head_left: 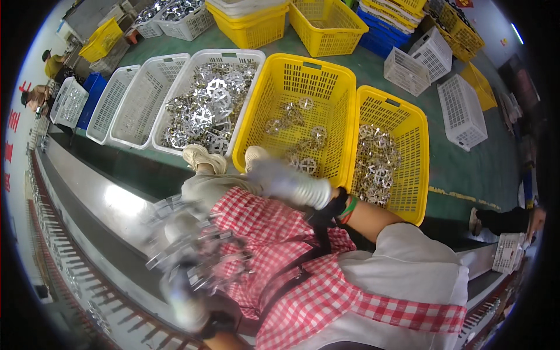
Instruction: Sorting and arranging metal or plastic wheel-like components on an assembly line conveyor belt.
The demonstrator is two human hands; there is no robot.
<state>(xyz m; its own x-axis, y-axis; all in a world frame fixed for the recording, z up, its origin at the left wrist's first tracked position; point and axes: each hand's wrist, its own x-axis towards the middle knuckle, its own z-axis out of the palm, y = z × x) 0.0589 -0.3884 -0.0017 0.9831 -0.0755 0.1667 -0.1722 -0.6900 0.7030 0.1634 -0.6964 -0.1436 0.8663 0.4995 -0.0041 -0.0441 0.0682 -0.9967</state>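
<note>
My left hand, in a white glove with a dark wristband, is at the lower left, blurred by motion. It holds a bunch of shiny cross-shaped metal parts beside my lap. My right hand, gloved in white, passes over my knees near the front of a large yellow basket. Motion smears its fingers, so I cannot tell whether they hold anything. Several similar metal pieces lie on that basket's floor. A checked red and white apron covers my lap.
Left of the yellow basket, a white basket is heaped with metal parts; a narrower yellow one at right also holds many. A metal bench runs along my left. Stacked crates stand behind. Other people are at far left, and another person's leg at right.
</note>
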